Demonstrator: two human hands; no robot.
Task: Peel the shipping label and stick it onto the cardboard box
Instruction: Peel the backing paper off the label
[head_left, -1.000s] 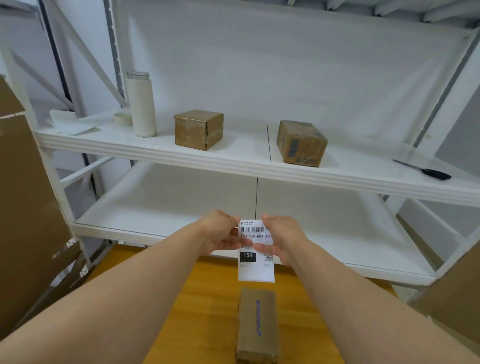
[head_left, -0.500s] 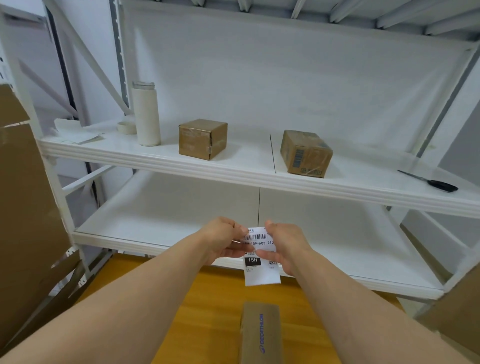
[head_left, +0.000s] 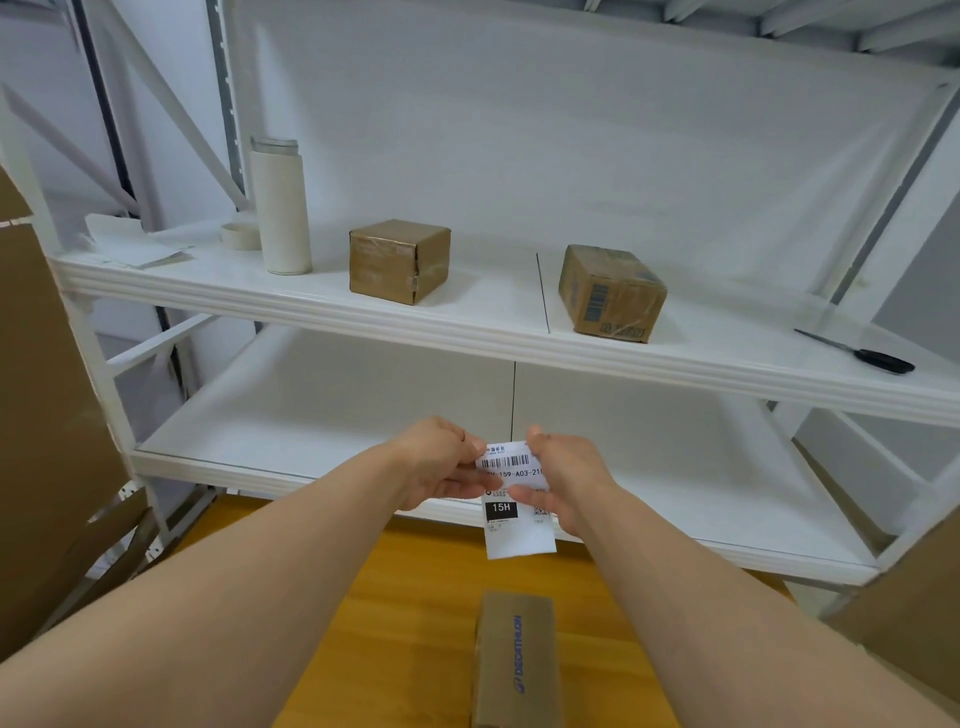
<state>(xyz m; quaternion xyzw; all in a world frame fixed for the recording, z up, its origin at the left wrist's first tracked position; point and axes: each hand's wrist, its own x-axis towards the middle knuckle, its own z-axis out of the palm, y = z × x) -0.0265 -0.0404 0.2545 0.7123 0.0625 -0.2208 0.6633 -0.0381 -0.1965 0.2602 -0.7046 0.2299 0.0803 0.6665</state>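
Observation:
I hold a white shipping label (head_left: 514, 499) with a barcode and a black "15H" patch up in front of me. My left hand (head_left: 441, 467) pinches its upper left edge and my right hand (head_left: 566, 480) pinches its upper right side; the lower part hangs free. Directly below, on the orange wooden table (head_left: 395, 623), lies a narrow cardboard box (head_left: 517, 660) with blue print along its top, pointing away from me. The label is above the box and apart from it.
A white metal rack stands behind the table. Its upper shelf (head_left: 467, 322) carries two taped cardboard boxes (head_left: 399, 260) (head_left: 612, 292), a white bottle (head_left: 280, 205), a tape roll (head_left: 240, 235), papers (head_left: 132, 244) and scissors (head_left: 862, 353). Large cardboard sheets (head_left: 47, 415) lean at left and right.
My view has tilted up a little, so the shelf and box sit lower in frame. Both hands still hold the label, fingers shifting slightly at its top edge.

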